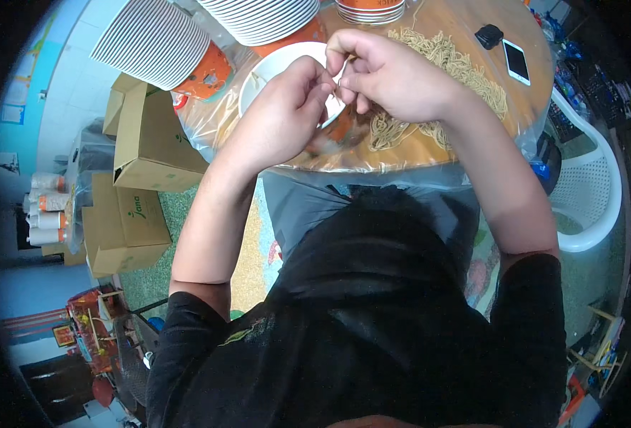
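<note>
A white-lined paper bucket (250,90) with an orange outside stands near the table's front edge, its opening facing me. Over its rim, my left hand (287,110) is closed, thumb and fingers pinched together. My right hand (387,78) meets it from the right, also in a pinch. A thin beige cord (341,72) shows between the fingertips of both hands; its ends are hidden. A loose heap of beige cords (472,78) lies beneath and beyond my right forearm.
Nested paper buckets (151,46) lean at the left; another stack (265,18) and a third (371,13) stand at the back. A phone (516,63) and a small black object (489,36) lie right. Cardboard boxes (155,143) and a white plastic chair (593,178) flank the table.
</note>
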`<state>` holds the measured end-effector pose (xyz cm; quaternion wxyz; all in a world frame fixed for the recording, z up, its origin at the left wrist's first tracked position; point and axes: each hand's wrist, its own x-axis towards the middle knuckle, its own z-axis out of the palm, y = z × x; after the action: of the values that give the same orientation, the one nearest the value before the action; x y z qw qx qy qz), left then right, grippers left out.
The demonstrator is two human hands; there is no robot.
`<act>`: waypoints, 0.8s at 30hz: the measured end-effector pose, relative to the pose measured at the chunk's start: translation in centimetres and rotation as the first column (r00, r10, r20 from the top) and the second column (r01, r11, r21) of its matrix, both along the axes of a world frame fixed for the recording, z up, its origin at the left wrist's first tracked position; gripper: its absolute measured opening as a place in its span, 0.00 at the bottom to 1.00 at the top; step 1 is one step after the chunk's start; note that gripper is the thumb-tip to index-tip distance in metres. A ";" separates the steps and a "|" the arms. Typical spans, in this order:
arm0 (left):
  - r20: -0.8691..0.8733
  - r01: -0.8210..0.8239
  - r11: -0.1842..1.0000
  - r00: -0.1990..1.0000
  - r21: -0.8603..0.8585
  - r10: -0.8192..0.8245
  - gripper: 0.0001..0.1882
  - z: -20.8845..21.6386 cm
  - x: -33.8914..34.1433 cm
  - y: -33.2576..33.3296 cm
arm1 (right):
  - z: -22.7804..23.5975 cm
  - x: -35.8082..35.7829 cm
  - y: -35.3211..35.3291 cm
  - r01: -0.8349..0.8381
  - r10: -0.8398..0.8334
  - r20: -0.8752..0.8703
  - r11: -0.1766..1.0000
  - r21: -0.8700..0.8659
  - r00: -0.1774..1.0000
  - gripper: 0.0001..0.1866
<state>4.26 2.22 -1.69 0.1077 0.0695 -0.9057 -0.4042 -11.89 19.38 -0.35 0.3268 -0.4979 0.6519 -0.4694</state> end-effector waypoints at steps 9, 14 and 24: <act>-0.101 -0.099 0.983 0.991 -0.152 0.084 0.09 0.8 0.6 2.2 | -2.7 1.8 1.0 0.270 -0.202 0.351 0.950 -0.157 0.914 0.15; -0.196 -0.125 0.931 0.979 -0.342 0.060 0.09 0.4 0.5 2.3 | -4.4 2.9 0.1 0.301 -0.257 0.207 0.928 -0.221 0.944 0.13; -0.315 0.009 0.954 0.943 -0.301 -0.108 0.13 0.0 1.0 1.8 | -5.2 3.5 1.3 0.379 -0.151 0.594 0.882 -0.281 0.790 0.11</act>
<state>5.22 4.04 -1.68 0.2538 -0.0427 -0.9268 -0.2735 -8.38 20.70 -5.52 0.3267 -0.2954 0.4873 -0.7540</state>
